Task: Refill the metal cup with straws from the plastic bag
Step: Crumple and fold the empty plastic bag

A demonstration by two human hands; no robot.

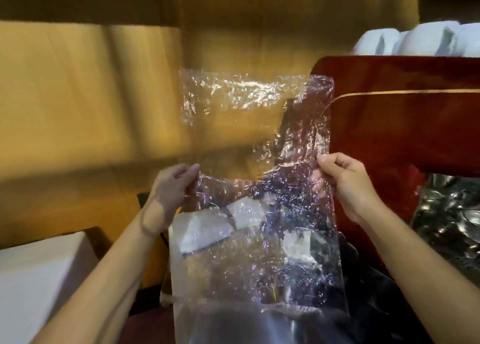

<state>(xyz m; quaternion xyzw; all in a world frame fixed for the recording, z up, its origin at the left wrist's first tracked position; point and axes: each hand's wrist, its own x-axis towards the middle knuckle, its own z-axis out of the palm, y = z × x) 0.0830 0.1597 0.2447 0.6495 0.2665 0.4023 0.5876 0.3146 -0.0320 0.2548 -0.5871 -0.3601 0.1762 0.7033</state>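
Observation:
A large, crinkled, clear plastic bag [255, 146] hangs spread out in front of me, held up in the air. My left hand [171, 187] pinches its left edge about halfway down. My right hand [345, 182] grips its right edge at the same height. The bag looks flat, and I see no straws inside it. Through the plastic, blurred white and dark shapes [205, 229] show from below. No metal cup is clearly in view.
A dark red cloth with a gold stripe [405, 110] covers a surface on the right, with folded white towels [420, 39] behind it. Shiny metal ware [452, 219] sits at the right edge. A white box [39, 278] stands at the lower left. Yellow wall behind.

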